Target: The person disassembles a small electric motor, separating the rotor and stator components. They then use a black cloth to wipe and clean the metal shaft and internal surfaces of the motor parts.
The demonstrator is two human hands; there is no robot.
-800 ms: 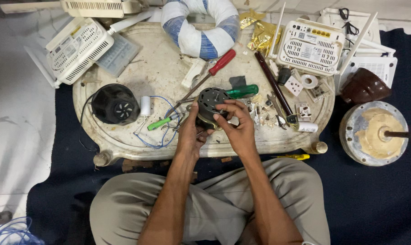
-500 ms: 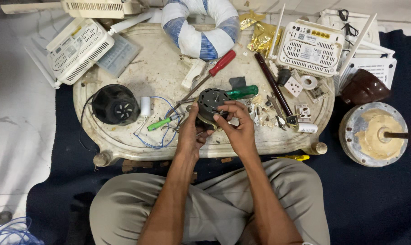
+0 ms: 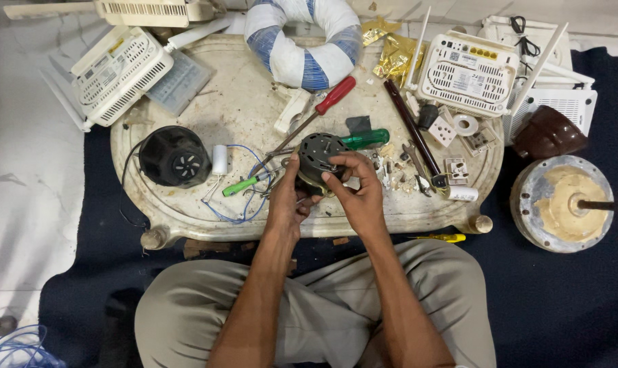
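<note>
We hold a small round grey motor [image 3: 318, 158] between both hands, just above the near-centre of the low oval table [image 3: 254, 102]. Our left hand [image 3: 290, 197] cups it from seven o'clock, fingers curled shut under its lower edge; our right hand [image 3: 358, 191] closes on it from four o'clock, thumb and fingers pinched against its rim and face.

Around it the top is crowded. At one o'clock from the motor, touching or just behind it, lies a green-handled screwdriver [image 3: 365, 138]; at twelve o'clock a red-handled screwdriver [image 3: 320, 110] slants away, its shaft running down toward our left thumb. At nine o'clock a small green-handled tester [image 3: 240, 185] rests among loose blue wires [image 3: 244, 211], with a white capacitor [image 3: 219, 159] beside them and a black fan housing [image 3: 174, 157] farther out. At three o'clock small metal parts, white sockets [image 3: 456, 167] and a dark rod [image 3: 411, 133] clutter the way. At the far edge sits a blue-and-white striped ring [image 3: 302, 37], with white routers [image 3: 467, 73] at two o'clock and another router [image 3: 121, 73] at ten.

The table is cream, stained and scuffed. It stands on a dark blue mat [image 3: 554, 300] over a pale floor; our legs are crossed beneath. Off the table at three o'clock lies a round metal casing [image 3: 562, 203].
</note>
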